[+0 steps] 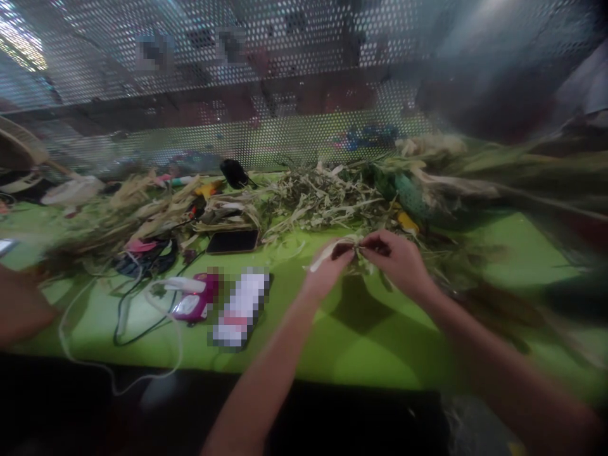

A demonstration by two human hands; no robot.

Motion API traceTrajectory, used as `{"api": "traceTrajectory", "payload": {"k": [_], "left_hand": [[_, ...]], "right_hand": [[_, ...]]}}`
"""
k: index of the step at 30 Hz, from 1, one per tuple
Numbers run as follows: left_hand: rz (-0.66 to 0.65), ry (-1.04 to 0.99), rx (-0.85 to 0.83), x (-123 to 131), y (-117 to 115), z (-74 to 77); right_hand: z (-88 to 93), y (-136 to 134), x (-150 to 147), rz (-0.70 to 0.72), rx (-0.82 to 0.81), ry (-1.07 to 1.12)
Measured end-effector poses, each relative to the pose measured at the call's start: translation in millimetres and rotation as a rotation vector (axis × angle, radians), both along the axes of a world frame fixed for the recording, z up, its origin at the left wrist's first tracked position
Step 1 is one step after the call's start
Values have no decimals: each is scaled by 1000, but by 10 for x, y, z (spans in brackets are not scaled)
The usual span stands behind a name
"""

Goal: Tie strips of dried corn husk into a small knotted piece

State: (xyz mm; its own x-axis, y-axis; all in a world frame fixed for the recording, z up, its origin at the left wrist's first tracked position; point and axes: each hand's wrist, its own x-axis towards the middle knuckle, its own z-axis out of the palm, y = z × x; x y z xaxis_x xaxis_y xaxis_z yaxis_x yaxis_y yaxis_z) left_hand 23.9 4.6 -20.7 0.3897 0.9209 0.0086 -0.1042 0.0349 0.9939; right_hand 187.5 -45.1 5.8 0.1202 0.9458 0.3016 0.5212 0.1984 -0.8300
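Both hands at work over a lime-green, smooth-topped desk (351, 364). Left hand (329, 265): fingers curled in, tips pinched on a small bundle of pale, dry plant strips (356, 240). Right hand (399, 256): thumb and fingertips pinched on the same bundle, from the other side. Bundle sits between the fingertips, above its shadow; one pale strip trails over the left hand.

Progress, as judged: a few strips gathered and being worked; whether knotted, too small to tell. Much loose stuff seems unworked: a tangled heap of grey-green, dry leafy stems (318, 196) lies just beyond the fingers.

Room: bare desk below the wrists, down to the near edge. Left side tighter: a flat phone with a lit, white screen (243, 307) near the left forearm, a looped white cable (180, 345) hanging past the edge. Right side: blurred plant litter near the forearm.
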Motion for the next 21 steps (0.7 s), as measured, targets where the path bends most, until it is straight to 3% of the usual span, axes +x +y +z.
{"api": "traceTrajectory", "payload": {"k": [6,10,15,21], "left_hand": [[67,293,122,18,-78,82],[77,314,242,41,-80,37],[12,91,-53,53,-76,-34],[-100,-122,-154,82,-79,35]], "right_hand": [[38,-31,-73,66,-40,194],[91,-40,-79,119,-66,352],[136,-31,-21,88,-38,471],[44,15,42,-15,-36,262]]}}
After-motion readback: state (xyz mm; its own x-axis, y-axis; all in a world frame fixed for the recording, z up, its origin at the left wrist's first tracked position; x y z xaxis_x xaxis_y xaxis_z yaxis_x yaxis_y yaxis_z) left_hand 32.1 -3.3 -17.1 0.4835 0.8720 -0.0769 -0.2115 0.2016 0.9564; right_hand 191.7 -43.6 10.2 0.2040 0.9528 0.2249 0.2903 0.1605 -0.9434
